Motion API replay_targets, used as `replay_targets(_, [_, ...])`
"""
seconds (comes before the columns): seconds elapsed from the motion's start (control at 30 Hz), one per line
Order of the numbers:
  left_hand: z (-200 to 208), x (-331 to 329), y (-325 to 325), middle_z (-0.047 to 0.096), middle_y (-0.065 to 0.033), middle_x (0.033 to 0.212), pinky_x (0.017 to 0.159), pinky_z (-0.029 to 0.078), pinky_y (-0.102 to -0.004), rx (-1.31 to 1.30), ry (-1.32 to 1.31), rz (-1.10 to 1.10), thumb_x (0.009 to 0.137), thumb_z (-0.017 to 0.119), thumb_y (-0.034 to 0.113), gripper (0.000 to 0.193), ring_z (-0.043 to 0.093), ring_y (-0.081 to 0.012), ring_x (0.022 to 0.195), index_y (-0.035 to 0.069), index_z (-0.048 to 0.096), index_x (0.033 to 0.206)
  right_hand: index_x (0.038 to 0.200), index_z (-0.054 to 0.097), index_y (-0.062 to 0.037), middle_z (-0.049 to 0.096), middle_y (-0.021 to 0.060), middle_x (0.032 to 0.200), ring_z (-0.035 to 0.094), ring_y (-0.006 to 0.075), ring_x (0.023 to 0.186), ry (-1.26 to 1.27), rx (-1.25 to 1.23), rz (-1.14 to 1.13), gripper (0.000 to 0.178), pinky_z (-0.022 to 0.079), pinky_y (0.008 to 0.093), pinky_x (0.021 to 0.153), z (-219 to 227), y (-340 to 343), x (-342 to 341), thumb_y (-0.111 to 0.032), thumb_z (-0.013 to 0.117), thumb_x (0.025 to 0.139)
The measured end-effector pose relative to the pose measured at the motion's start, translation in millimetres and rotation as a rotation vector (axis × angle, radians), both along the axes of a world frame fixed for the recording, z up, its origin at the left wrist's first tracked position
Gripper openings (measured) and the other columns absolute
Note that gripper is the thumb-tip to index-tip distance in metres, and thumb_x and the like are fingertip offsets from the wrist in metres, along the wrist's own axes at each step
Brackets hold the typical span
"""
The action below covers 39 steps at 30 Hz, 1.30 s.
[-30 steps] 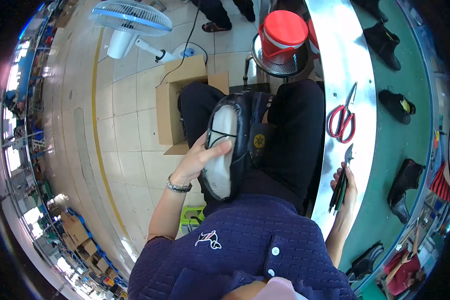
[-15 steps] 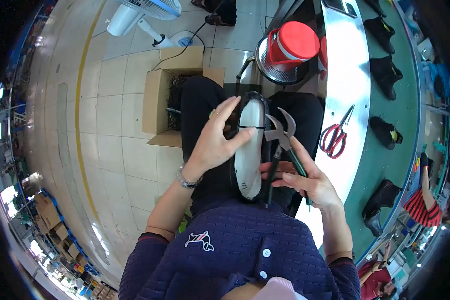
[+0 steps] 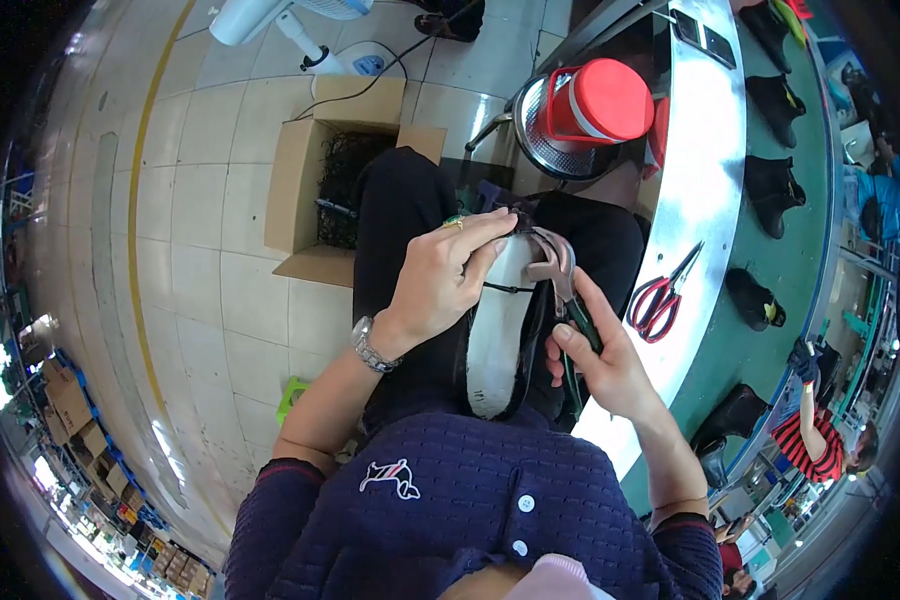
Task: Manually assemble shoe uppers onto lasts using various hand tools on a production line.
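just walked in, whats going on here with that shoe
A seated person has a black shoe before them, pale side up. The left grip is at its far end; the right grip holds green-handled pincers, their head at the edge near that end. Red-handled scissors lie on the metal bench.

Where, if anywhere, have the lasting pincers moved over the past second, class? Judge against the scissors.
Yes: the lasting pincers have moved left, away from the red-handled scissors, to the shoe.
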<state>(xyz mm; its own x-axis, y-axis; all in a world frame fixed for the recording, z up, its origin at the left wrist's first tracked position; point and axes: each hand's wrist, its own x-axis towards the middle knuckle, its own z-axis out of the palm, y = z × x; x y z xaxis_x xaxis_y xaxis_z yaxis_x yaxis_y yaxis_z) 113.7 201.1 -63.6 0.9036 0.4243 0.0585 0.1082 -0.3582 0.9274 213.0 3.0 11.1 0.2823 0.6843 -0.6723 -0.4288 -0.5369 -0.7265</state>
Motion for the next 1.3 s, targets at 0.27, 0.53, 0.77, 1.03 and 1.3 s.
replay_targets(0.27, [0,-2,4,0.065,-0.0169,0.119,0.086,0.054,-0.0338,0.115,-0.051,-0.100,0.084,0.061,-0.003,0.030,0.066,-0.0297,0.103,0.001,0.065,0.114,0.153,0.017,-0.0086,0.059,0.0073,0.077,0.061,0.0143,0.068,-0.286,-0.003,-0.016,0.062,0.052,0.0296,0.063,-12,-5,-20,-0.009,0.048,0.100])
replay_targets(0.53, [-5,-6,8,0.060,-0.0134,0.128,0.081,0.056,-0.0339,0.410,-0.107,-0.159,0.076,0.064,-0.006,0.040,0.067,-0.0281,0.097,0.004,0.064,0.115,0.150,0.028,-0.0086,0.066,0.0259,0.109,0.069,0.0383,0.089,-0.760,-0.137,0.340,0.066,0.054,0.0407,0.077,61,20,21,-0.002,0.057,0.091])
replay_targets(0.77, [-6,1,10,0.063,-0.0117,0.125,0.077,0.055,-0.0334,0.322,-0.094,-0.144,0.079,0.063,-0.005,0.027,0.069,-0.0268,0.089,0.004,0.066,0.104,0.152,0.022,-0.0144,0.066,0.0207,0.084,0.066,0.0351,0.063,-1.057,-0.128,0.384,0.072,0.053,0.0445,0.056,-6,28,6,-0.007,0.059,0.090])
replay_targets(1.03, [-4,3,9,0.065,-0.0141,0.120,0.078,0.054,-0.0333,0.264,-0.082,-0.121,0.085,0.062,-0.001,0.014,0.069,-0.0277,0.089,0.002,0.062,0.099,0.150,0.025,-0.0112,0.067,0.0215,0.088,0.068,0.0336,0.064,-1.183,-0.147,0.316,0.070,0.054,0.0428,0.055,-22,23,-8,-0.006,0.058,0.089])
replay_targets(1.3, [2,1,11,0.069,-0.0172,0.112,0.080,0.053,-0.0293,-0.139,0.114,-0.030,0.092,0.060,0.005,0.029,0.069,-0.0198,0.096,0.000,0.045,0.116,0.149,0.032,-0.0145,0.067,0.0236,0.106,0.067,0.0404,0.086,-1.194,0.061,0.167,0.071,0.055,0.0429,0.072,5,37,-6,-0.001,0.062,0.086])
